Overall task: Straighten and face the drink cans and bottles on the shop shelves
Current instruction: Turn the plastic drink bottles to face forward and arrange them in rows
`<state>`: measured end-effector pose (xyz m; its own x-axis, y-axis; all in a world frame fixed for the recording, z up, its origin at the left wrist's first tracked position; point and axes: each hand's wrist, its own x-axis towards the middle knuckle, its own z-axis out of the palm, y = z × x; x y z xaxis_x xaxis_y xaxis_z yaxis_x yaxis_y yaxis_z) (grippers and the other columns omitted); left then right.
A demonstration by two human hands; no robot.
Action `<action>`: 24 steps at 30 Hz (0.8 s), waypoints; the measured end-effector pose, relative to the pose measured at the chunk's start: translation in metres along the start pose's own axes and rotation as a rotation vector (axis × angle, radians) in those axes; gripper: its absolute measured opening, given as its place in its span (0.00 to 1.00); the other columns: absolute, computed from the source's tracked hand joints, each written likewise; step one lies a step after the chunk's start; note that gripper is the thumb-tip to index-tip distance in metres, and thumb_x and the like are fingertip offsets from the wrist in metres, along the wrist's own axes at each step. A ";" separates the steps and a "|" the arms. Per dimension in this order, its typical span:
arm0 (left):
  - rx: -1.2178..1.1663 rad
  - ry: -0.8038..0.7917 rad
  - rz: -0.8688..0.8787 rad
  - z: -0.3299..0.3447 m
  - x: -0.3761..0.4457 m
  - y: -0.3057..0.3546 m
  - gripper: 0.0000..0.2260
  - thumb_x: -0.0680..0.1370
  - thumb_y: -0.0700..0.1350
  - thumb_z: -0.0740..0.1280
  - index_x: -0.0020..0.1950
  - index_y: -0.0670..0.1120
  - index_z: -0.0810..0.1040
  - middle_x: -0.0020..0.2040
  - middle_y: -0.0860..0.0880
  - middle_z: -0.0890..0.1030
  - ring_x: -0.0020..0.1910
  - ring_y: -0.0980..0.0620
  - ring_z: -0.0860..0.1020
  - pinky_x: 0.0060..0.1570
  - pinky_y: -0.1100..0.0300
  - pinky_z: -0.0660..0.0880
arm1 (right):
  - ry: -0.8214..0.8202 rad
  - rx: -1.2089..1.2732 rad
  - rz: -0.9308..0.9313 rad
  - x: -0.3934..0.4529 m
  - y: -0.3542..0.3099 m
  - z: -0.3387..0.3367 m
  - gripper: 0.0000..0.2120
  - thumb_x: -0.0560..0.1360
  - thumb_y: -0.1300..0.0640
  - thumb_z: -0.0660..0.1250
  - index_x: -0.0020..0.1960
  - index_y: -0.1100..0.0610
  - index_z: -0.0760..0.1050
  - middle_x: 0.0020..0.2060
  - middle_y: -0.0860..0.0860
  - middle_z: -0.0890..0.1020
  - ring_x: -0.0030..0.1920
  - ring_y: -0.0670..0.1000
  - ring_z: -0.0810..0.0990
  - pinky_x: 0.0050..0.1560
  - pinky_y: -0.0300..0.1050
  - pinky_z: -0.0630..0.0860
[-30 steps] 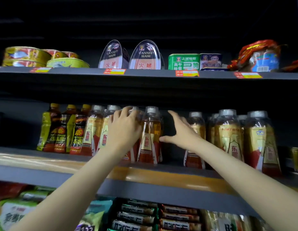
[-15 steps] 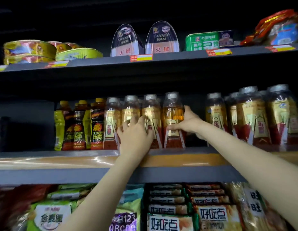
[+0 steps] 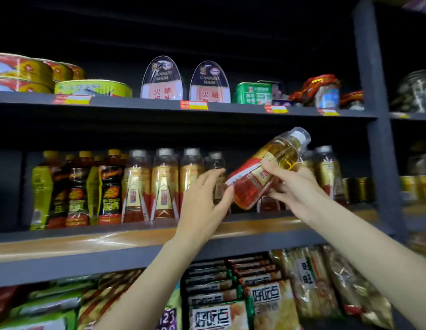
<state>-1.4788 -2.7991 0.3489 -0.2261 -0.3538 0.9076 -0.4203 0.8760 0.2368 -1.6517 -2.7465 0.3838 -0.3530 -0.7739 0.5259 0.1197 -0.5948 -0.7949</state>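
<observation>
Amber tea bottle (image 3: 266, 170) now lifted off the middle shelf (image 3: 135, 236), tilted cap-up to the right, gripped by right hand (image 3: 290, 186); left hand (image 3: 207, 198) fingers loose, apparently brushing its base. Half a second ago upright in its row. Probably being turned label-forward before going back.

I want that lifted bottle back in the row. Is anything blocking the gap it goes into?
Partly: the left hand reaches across the gap, fingertips at the tilted bottle held by the right hand. Whether the gap behind holds anything cannot be told.
</observation>
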 end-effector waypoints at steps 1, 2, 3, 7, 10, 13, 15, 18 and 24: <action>-0.107 -0.114 -0.048 -0.001 -0.003 0.007 0.24 0.77 0.55 0.63 0.71 0.53 0.63 0.65 0.57 0.68 0.65 0.59 0.67 0.65 0.59 0.66 | -0.033 0.004 -0.024 -0.008 -0.003 -0.003 0.22 0.67 0.59 0.74 0.59 0.57 0.72 0.50 0.53 0.84 0.50 0.51 0.83 0.54 0.54 0.78; -0.212 -0.215 -0.099 -0.002 -0.007 0.011 0.26 0.75 0.55 0.65 0.71 0.55 0.61 0.63 0.58 0.68 0.63 0.60 0.69 0.62 0.61 0.69 | -0.065 -0.006 -0.054 -0.016 -0.005 -0.005 0.24 0.65 0.59 0.75 0.59 0.57 0.72 0.50 0.53 0.84 0.50 0.51 0.84 0.51 0.52 0.79; -0.286 -0.287 -0.133 -0.004 -0.009 0.013 0.27 0.73 0.54 0.68 0.69 0.58 0.61 0.61 0.59 0.69 0.59 0.62 0.71 0.58 0.65 0.72 | -0.100 -0.027 -0.081 -0.023 -0.005 -0.005 0.27 0.63 0.59 0.75 0.60 0.56 0.71 0.51 0.53 0.83 0.49 0.51 0.84 0.49 0.51 0.80; -0.263 -0.314 -0.111 -0.011 -0.012 0.013 0.29 0.70 0.50 0.73 0.63 0.59 0.60 0.51 0.66 0.68 0.50 0.67 0.72 0.46 0.75 0.73 | -0.214 -0.142 -0.080 -0.033 -0.006 -0.005 0.37 0.59 0.58 0.76 0.66 0.52 0.68 0.55 0.51 0.82 0.53 0.50 0.82 0.52 0.50 0.80; -0.111 -0.165 0.004 -0.005 -0.014 0.012 0.34 0.68 0.48 0.75 0.69 0.55 0.62 0.58 0.59 0.68 0.58 0.60 0.69 0.54 0.67 0.72 | -0.257 -0.079 0.110 -0.033 -0.020 -0.015 0.27 0.63 0.53 0.74 0.61 0.51 0.72 0.55 0.54 0.82 0.56 0.54 0.81 0.56 0.55 0.77; 0.001 -0.048 0.129 0.015 -0.019 0.018 0.35 0.67 0.47 0.76 0.70 0.54 0.63 0.60 0.56 0.65 0.61 0.56 0.64 0.54 0.69 0.65 | -0.200 0.055 0.236 -0.030 -0.026 -0.042 0.24 0.63 0.53 0.73 0.58 0.53 0.73 0.54 0.58 0.82 0.52 0.58 0.83 0.49 0.55 0.81; 0.002 -0.028 0.157 0.033 -0.023 0.030 0.35 0.67 0.47 0.76 0.70 0.53 0.64 0.59 0.56 0.65 0.61 0.54 0.64 0.53 0.71 0.63 | -0.138 0.031 0.220 -0.034 -0.027 -0.061 0.25 0.63 0.53 0.74 0.58 0.53 0.74 0.55 0.57 0.82 0.50 0.58 0.83 0.47 0.54 0.81; -0.064 -0.051 0.156 0.069 -0.029 0.060 0.35 0.65 0.48 0.77 0.68 0.52 0.65 0.58 0.55 0.65 0.60 0.54 0.65 0.51 0.72 0.63 | -0.069 -0.046 0.182 -0.044 -0.035 -0.103 0.25 0.64 0.51 0.74 0.60 0.51 0.74 0.55 0.54 0.82 0.51 0.57 0.83 0.48 0.51 0.81; -0.259 -0.147 0.172 0.184 -0.035 0.161 0.35 0.64 0.52 0.76 0.66 0.51 0.64 0.59 0.54 0.67 0.59 0.55 0.67 0.54 0.66 0.68 | -0.070 -0.232 0.154 -0.074 -0.083 -0.241 0.28 0.61 0.54 0.73 0.61 0.50 0.72 0.55 0.54 0.82 0.52 0.56 0.83 0.48 0.53 0.81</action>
<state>-1.6999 -2.7062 0.2918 -0.4065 -0.2208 0.8866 -0.1319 0.9744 0.1822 -1.8595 -2.5874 0.3377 -0.2809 -0.8694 0.4064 -0.0509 -0.4094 -0.9109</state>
